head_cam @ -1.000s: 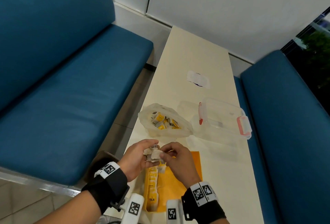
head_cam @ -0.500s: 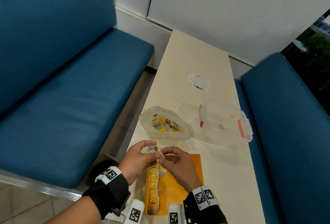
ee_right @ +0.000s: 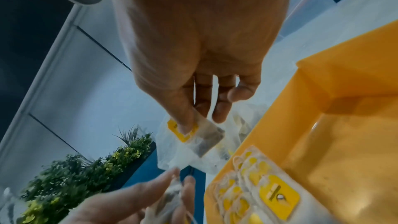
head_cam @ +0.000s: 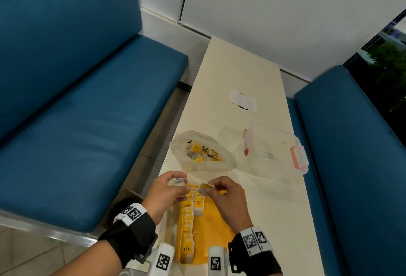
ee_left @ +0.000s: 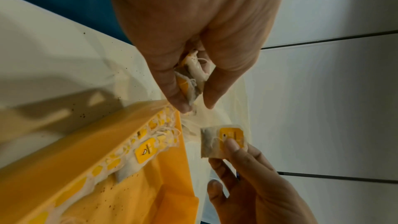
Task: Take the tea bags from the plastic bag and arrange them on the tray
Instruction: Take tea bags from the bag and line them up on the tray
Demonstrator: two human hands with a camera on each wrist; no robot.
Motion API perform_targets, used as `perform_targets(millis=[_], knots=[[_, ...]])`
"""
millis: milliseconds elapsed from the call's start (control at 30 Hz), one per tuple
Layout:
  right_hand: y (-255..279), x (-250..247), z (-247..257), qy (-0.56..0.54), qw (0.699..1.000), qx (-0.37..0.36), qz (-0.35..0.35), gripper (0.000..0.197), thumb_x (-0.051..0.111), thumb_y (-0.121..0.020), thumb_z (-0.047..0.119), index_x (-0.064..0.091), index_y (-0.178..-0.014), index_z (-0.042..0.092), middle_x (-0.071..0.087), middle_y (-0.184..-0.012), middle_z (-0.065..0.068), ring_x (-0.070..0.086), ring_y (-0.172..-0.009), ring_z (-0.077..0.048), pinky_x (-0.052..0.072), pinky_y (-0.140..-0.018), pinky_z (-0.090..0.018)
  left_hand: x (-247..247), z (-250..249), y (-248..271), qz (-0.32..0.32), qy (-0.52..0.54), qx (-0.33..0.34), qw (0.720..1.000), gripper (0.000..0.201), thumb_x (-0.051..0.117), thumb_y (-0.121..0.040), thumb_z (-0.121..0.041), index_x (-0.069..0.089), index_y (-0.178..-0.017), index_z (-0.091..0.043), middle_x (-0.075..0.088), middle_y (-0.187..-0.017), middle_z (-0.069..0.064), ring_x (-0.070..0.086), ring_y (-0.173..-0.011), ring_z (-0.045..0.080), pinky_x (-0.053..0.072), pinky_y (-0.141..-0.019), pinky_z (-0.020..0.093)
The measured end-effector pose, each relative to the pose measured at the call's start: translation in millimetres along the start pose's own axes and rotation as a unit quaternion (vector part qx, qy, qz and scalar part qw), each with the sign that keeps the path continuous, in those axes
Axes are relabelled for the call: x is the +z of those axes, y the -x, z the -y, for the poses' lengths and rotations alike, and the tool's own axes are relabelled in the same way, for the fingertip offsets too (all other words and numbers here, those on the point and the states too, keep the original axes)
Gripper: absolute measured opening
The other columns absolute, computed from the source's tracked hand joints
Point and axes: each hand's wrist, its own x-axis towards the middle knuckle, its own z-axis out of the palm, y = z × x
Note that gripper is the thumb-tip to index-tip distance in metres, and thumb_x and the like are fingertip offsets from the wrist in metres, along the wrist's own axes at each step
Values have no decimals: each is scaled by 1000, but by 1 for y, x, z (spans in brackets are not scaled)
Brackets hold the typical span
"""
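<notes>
Nearest to us, we are working over the yellow tray (head_cam: 216,229), which is sitting at the near end of the table (head_cam: 272,214). A row of tea bags (head_cam: 189,220) is already lying along its left wall, tags up and overlapping; the rest of the tray floor is bare, so we judge the arranging to be well begun but far from finished.

Just above the tray's far end we are holding both hands close together. Our right hand (head_cam: 224,196) is pinching a single tea bag (ee_left: 224,140) by its yellow tag between thumb and forefinger, its grip narrow and closed on that bag. Our left hand (head_cam: 169,190) is clutching a small bunch of tea bags (ee_left: 191,81), fingers curled round them; strings seem to be trailing between the two hands, though the wrist views are too blurred for us to be sure.

Beyond the hands, the plastic bag (head_cam: 203,150) is lying open on the table, and we are seeing plenty of tea bags inside it, so most of the job is remaining. To its right a clear lidded container (head_cam: 274,148) is standing, and farther off a white wrapper (head_cam: 242,101).
</notes>
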Motion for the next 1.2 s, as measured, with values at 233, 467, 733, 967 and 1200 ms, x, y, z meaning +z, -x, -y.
perform_targets(millis=[233,467,733,967,1200], knots=[[-5,-16,-25,-65,994,78,43,20,89,-65,21,76,-77,13,71,-85,-19,63,-76,-23,54,-75,-41,-17,1,-4,-28,-2,-8,1000,31,79,-81,1,72,-108,-14,70,-110,14,71,-99,30,62,-74,35],[-3,-21,-36,-23,993,81,83,7,80,-80,10,74,-76,10,74,-75,-1,67,-71,-10,54,-70,-23,-24,11,-5,-41,-23,-16,999,27,79,-83,-2,71,-106,-13,70,-109,15,70,-98,30,63,-77,37],[-1,-3,-59,4,976,115,187,12,65,-91,4,62,-82,11,69,-66,-8,68,-57,-22,53,-57,-29,-16,29,-4,-40,-117,-17,992,36,91,-72,-17,71,-102,-20,72,-102,5,72,-92,26,63,-79,44],[-4,14,-64,31,965,166,199,16,64,-92,3,62,-81,13,68,-72,-11,66,-54,-16,43,-43,-17,-15,32,-3,-38,-190,0,981,43,93,-65,-10,70,-98,-24,73,-101,0,71,-92,19,63,-78,39],[-8,25,-67,33,972,181,149,18,68,-87,-2,63,-79,13,65,-63,-1,65,-50,-14,43,-41,-20,-16,30,-4,-33,-199,-8,980,45,94,-64,-10,70,-99,-25,72,-105,-1,69,-95,18,61,-78,34]])
